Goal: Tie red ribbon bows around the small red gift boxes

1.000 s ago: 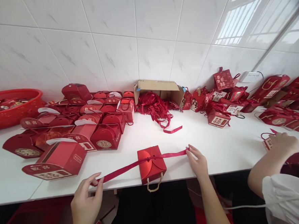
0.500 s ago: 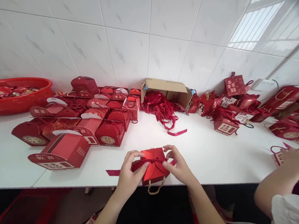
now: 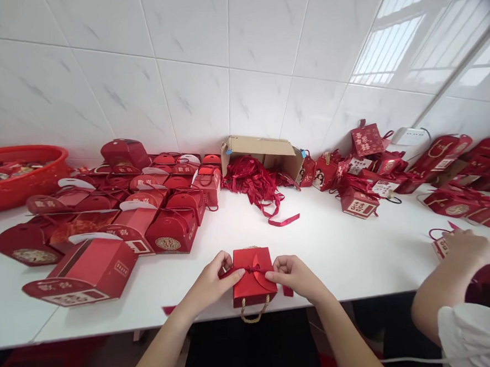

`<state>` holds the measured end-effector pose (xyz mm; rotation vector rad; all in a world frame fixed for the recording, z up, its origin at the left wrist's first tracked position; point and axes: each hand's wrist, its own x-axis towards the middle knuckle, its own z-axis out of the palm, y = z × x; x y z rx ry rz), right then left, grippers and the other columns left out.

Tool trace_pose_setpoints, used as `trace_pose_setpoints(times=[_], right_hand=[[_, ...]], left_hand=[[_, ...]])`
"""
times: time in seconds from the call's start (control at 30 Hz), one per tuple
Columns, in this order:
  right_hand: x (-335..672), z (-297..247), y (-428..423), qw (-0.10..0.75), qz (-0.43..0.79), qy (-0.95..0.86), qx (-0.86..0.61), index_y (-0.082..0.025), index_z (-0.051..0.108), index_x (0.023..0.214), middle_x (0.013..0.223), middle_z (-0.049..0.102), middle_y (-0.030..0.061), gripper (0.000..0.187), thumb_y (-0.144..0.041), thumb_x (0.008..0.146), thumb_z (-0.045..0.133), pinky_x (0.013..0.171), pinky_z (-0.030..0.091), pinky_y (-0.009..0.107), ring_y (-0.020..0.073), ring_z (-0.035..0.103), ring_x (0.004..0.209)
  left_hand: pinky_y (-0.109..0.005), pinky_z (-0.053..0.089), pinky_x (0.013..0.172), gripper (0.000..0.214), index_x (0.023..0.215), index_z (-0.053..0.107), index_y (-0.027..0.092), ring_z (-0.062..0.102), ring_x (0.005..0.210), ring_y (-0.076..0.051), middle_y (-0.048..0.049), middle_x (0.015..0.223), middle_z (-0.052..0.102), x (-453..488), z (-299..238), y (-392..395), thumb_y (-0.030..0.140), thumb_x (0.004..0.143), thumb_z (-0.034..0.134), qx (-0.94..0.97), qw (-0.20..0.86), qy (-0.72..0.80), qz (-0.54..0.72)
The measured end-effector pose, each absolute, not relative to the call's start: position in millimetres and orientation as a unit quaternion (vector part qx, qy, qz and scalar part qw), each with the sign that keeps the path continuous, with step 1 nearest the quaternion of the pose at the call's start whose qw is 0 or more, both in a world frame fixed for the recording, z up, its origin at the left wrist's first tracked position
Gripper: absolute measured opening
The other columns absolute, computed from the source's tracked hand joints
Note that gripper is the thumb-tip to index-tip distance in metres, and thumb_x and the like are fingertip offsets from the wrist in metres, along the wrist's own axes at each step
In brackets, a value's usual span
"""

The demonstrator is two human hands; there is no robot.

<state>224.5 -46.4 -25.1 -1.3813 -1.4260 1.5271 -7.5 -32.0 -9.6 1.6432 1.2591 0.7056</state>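
Observation:
A small red gift box [image 3: 255, 293] stands at the table's front edge, its rounded top flaps folded in and a gold rope handle [image 3: 253, 318] hanging on the near side. Across its top runs a dark red ribbon [image 3: 254, 270], crossed or knotted in the middle. My left hand [image 3: 219, 279] pinches the ribbon at the box's left side, thumb along the top. At the right side my right hand [image 3: 290, 276] pinches the other part of the ribbon. Loose ribbon ends show beyond both hands.
Several red gift boxes [image 3: 109, 264] fill the left side; behind them is a red basin [image 3: 29, 180]. A cardboard box [image 3: 263, 146] spills ribbons [image 3: 253, 183] at the wall. More boxes [image 3: 359, 201] stand right, where another person's hand [image 3: 471, 252] works on a box.
Both hands have gone from spread fingers around the box to pinching the ribbon and drawing it sideways. The ribbon's crossing looks tighter. The view has shifted slightly.

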Motion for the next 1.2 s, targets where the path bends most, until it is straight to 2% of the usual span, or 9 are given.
trace_pose_setpoints(times=[0.07, 0.2, 0.37, 0.53, 0.67, 0.77, 0.87, 1.03, 1.2], right_hand=[[228.5, -22.6, -45.8, 0.305, 0.577, -0.546, -0.525, -0.017, 0.053, 0.061, 0.045, 0.038, -0.0083, 0.042, -0.054, 0.071, 0.070, 0.039, 0.021, 0.020, 0.0045, 0.030, 0.039], [237.7, -22.2, -39.5, 0.319, 0.585, -0.550, -0.504, -0.017, 0.060, 0.063, 0.046, 0.043, -0.0065, 0.040, -0.054, 0.068, 0.072, 0.040, 0.028, 0.020, 0.0060, 0.037, 0.040], [252.3, -26.4, -26.8, 0.311, 0.557, -0.579, -0.508, -0.017, 0.058, 0.057, 0.040, 0.035, -0.0089, 0.040, -0.051, 0.063, 0.077, 0.037, 0.027, 0.019, 0.0046, 0.029, 0.038], [256.6, -20.7, -27.0, 0.277, 0.538, -0.600, -0.523, -0.017, 0.059, 0.060, 0.041, 0.035, -0.0089, 0.038, -0.050, 0.066, 0.076, 0.038, 0.031, 0.020, 0.0049, 0.030, 0.037], [250.0, -13.4, -36.2, 0.316, 0.567, -0.588, -0.483, -0.017, 0.059, 0.059, 0.055, 0.049, -0.0035, 0.037, -0.049, 0.071, 0.072, 0.047, 0.038, 0.023, 0.0081, 0.043, 0.047], [243.2, -6.5, -43.9, 0.399, 0.572, -0.580, -0.421, -0.017, 0.061, 0.058, 0.077, 0.058, 0.0015, 0.033, -0.043, 0.075, 0.072, 0.065, 0.042, 0.026, 0.0116, 0.052, 0.068], [239.0, 0.5, -50.5, 0.439, 0.592, -0.555, -0.387, -0.017, 0.062, 0.062, 0.073, 0.058, 0.0007, 0.028, -0.040, 0.076, 0.071, 0.068, 0.041, 0.028, 0.0122, 0.051, 0.068], [237.3, 12.1, -62.9, 0.475, 0.617, -0.504, -0.373, -0.019, 0.067, 0.079, 0.065, 0.057, -0.0021, 0.021, -0.040, 0.078, 0.070, 0.062, 0.040, 0.026, 0.0101, 0.049, 0.059], [238.6, 18.3, -77.5, 0.486, 0.612, -0.488, -0.388, -0.019, 0.070, 0.090, 0.063, 0.060, -0.0006, 0.025, -0.041, 0.076, 0.071, 0.058, 0.040, 0.026, 0.0117, 0.052, 0.057]], left_hand=[[-0.023, 0.036, 0.060, 0.033, 0.067, 0.041, 0.020, 0.041, 0.063, -0.012, 0.0057, 0.067, 0.041, -8.5, -4.8, -28.0, 0.046, 0.078, 0.058, 0.677, 0.468, 0.507, 0.256], [-0.023, 0.030, 0.055, 0.040, 0.058, 0.040, 0.019, 0.035, 0.057, -0.011, 0.0061, 0.059, 0.036, -10.4, -1.4, -23.1, 0.049, 0.075, 0.060, 0.685, 0.458, 0.508, 0.252], [-0.023, 0.025, 0.052, 0.041, 0.051, 0.039, 0.019, 0.029, 0.053, -0.010, 0.0066, 0.052, 0.031, -19.7, -2.1, -10.9, 0.044, 0.068, 0.066, 0.691, 0.431, 0.522, 0.255], [-0.023, 0.026, 0.052, 0.042, 0.051, 0.036, 0.019, 0.029, 0.053, -0.010, 0.0068, 0.052, 0.030, -23.6, -2.6, -7.1, 0.042, 0.069, 0.066, 0.697, 0.434, 0.518, 0.238], [-0.025, 0.037, 0.057, 0.030, 0.062, 0.048, 0.019, 0.043, 0.059, -0.013, 0.0037, 0.061, 0.044, -24.2, -4.9, -12.1, 0.043, 0.076, 0.061, 0.710, 0.420, 0.509, 0.246], [-0.031, 0.047, 0.076, 0.022, 0.082, 0.055, 0.021, 0.057, 0.084, -0.019, -0.0029, 0.089, 0.058, -21.0, -1.7, -19.5, 0.042, 0.079, 0.060, 0.719, 0.337, 0.518, 0.318], [-0.037, 0.044, 0.090, 0.018, 0.091, 0.055, 0.023, 0.056, 0.099, -0.023, -0.0054, 0.101, 0.058, -7.8, 7.4, -32.1, 0.037, 0.081, 0.059, 0.745, 0.243, 0.497, 0.372], [-0.036, 0.048, 0.083, 0.014, 0.095, 0.055, 0.024, 0.058, 0.092, -0.022, -0.0045, 0.097, 0.062, 30.6, 16.9, -51.6, 0.028, 0.082, 0.059, 0.811, 0.260, 0.415, 0.319], [-0.034, 0.048, 0.074, 0.005, 0.084, 0.055, 0.022, 0.058, 0.079, -0.020, -0.0025, 0.081, 0.063, 55.2, 9.8, -50.9, 0.020, 0.086, 0.050, 0.810, 0.187, 0.424, 0.359]])
